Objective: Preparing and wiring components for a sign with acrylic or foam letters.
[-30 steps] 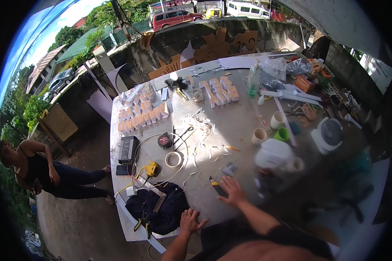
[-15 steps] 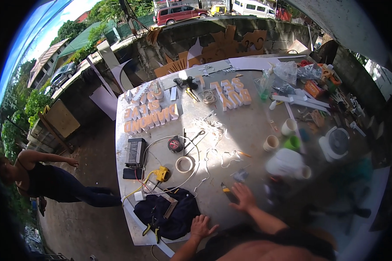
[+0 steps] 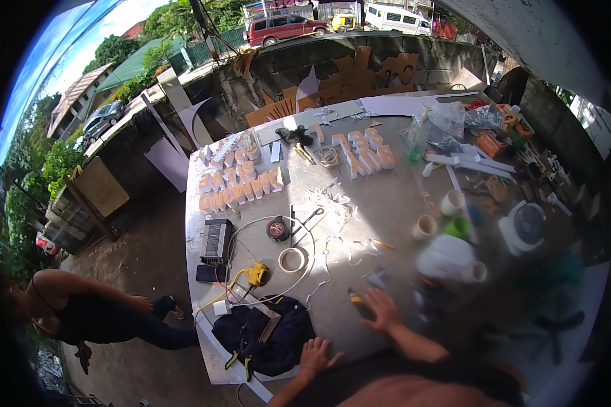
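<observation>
My left hand (image 3: 317, 357) rests with its fingers apart on the table's near edge, beside a dark navy cloth (image 3: 293, 336). Flat on the metal table (image 3: 339, 288) lies my right hand (image 3: 385, 309), fingers spread. Just left of its fingertips is a yellow and black utility knife (image 3: 358, 302), which does not look gripped. Neither hand holds anything. A small clear plastic bag (image 3: 377, 277) sits beyond my right hand. Yellow-handled pliers (image 3: 239, 365) and a brownish flat bar (image 3: 269, 327) are on or against the cloth.
Left of centre are a tape measure (image 3: 277, 228), a tape roll (image 3: 292, 260), a yellow tool (image 3: 257, 274) and a grey power supply (image 3: 216, 241). Cut-out letters (image 3: 241, 193) stand farther back. Cups (image 3: 425, 227) and a white jug (image 3: 447, 256) stand right. A person (image 3: 95, 308) walks at left.
The whole view has shifted slightly right and down. The person at left has taken a step, with a foot now showing. Both my hands stay in place on the table.
</observation>
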The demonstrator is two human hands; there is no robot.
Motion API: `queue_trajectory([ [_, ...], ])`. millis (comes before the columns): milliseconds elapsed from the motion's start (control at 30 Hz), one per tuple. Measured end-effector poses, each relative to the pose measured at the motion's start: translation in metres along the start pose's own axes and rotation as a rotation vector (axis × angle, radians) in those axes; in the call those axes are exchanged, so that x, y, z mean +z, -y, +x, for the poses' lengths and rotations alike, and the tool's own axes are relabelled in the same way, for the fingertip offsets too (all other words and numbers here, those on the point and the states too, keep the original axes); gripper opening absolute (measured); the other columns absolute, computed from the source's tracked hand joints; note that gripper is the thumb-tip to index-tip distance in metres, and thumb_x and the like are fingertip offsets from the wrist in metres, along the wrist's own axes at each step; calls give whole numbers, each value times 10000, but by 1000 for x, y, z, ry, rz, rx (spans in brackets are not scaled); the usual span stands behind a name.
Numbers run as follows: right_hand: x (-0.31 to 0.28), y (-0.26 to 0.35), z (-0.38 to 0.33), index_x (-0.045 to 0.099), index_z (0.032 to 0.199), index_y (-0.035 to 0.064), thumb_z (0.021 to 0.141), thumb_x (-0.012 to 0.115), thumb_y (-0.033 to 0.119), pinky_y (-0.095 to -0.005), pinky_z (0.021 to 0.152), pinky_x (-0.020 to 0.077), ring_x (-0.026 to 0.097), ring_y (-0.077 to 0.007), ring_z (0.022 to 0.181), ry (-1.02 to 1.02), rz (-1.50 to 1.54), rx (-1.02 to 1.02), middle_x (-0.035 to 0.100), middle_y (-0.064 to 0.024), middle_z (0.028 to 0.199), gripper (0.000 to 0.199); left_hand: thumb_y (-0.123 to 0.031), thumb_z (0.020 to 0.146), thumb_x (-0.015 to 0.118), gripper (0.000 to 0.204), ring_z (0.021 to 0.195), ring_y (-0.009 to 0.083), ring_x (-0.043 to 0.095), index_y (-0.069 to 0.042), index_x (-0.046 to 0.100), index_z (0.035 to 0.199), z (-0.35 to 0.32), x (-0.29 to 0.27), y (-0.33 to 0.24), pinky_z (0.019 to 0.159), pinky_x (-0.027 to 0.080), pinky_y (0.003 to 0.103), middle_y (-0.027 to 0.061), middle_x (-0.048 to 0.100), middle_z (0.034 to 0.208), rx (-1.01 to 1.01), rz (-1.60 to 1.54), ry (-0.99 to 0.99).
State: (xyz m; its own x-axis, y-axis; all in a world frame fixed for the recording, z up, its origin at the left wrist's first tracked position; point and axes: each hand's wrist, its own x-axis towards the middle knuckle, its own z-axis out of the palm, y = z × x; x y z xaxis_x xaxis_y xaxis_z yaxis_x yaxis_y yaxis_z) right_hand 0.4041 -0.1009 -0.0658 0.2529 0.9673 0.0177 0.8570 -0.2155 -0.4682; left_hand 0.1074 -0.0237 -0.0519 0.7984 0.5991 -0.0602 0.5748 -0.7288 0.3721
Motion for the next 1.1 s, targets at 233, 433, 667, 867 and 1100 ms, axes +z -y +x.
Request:
queue_trajectory([
  [233,4,-3,-2,453,1508,118,822,496,822,-482,1226,211,322,-298,1493,-24,8,-4,349,-116,1617,984,-646,836,663,559,916,275,532,-107,631,980,2,-6,-4,808,419,397,91,548,966,42,33,-62],
  [433,5,-3,-2,457,1506,119,825,498,816,-481,1227,208,324,-303,1491,-23,15,1,358,-117,1611,974,-637,844,658,544,911,282,529,-107,623,961,2,-8,-5,803,420,401,97,539,955,43,27,-57],
  [667,4,-2,-1,454,1508,124,825,506,811,-483,1228,206,320,-308,1491,-22,13,7,357,-117,1611,970,-640,847,650,548,910,290,529,-105,621,961,1,-8,-5,810,420,404,103,541,955,36,-3,-56],
  [867,-2,3,-1,452,1497,75,857,509,764,-509,1223,227,314,-363,1486,-12,32,-9,367,-167,1593,942,-648,849,644,561,925,290,535,-99,627,968,1,-9,-6,818,423,401,105,553,977,28,9,-38],
  [1100,-3,3,-1,455,1496,79,860,523,754,-514,1220,233,320,-367,1482,-29,16,-14,375,-163,1589,930,-641,848,650,558,913,291,533,-94,628,961,2,-9,-7,812,423,404,107,550,961,33,17,-46],
])
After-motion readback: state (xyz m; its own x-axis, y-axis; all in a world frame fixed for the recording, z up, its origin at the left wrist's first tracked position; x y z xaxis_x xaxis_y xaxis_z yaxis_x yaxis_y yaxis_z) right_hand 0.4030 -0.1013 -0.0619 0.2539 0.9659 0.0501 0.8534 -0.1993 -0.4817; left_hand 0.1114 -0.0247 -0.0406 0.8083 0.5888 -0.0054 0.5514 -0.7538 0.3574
